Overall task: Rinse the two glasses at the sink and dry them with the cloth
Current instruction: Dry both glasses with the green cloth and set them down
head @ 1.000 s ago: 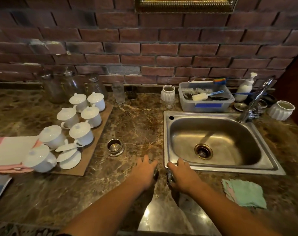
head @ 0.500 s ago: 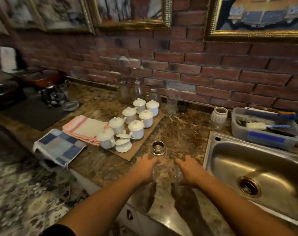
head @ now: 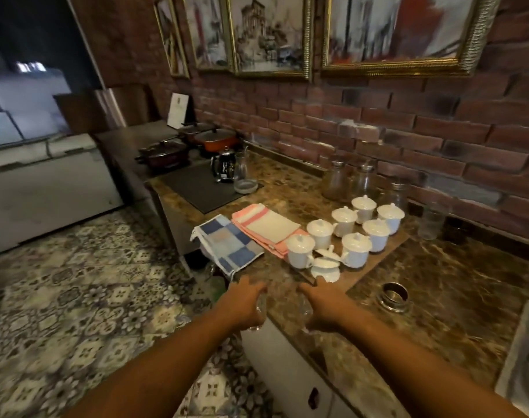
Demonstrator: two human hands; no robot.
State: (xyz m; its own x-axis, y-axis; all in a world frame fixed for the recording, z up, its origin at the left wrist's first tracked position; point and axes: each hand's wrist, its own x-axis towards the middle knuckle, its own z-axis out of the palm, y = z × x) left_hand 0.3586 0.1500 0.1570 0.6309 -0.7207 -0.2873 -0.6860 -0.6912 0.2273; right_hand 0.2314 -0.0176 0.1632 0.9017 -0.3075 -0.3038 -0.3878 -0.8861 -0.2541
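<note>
A dim kitchen seen from above, with a brown marbled countertop (head: 438, 297) running from centre to right below a red brick wall (head: 377, 122). Gilt-framed paintings (head: 269, 34) hang across the top of the frame, and patterned floor tiles (head: 76, 297) fill the lower left. In the lower centre, two bare arms reach forward over the counter's front edge. The left hand (head: 245, 303) grips one clear glass (head: 259, 315) and the right hand (head: 320, 309) grips a second clear glass (head: 304, 309) – both glasses are blurred and mostly hidden by the fingers. Just above the hands, a blue checked cloth (head: 227, 245) droops over the counter edge beside a pink striped cloth (head: 266, 227). To their right, white lidded cups (head: 356, 248) crowd a wooden board (head: 393, 242). A small metal ring (head: 393, 294) sits right of the hands. The steel sink (head: 525, 366) shows only at the lower right edge – well apart from the glasses. A black hob (head: 202, 188) with a kettle (head: 225, 164) lies centre left.
</note>
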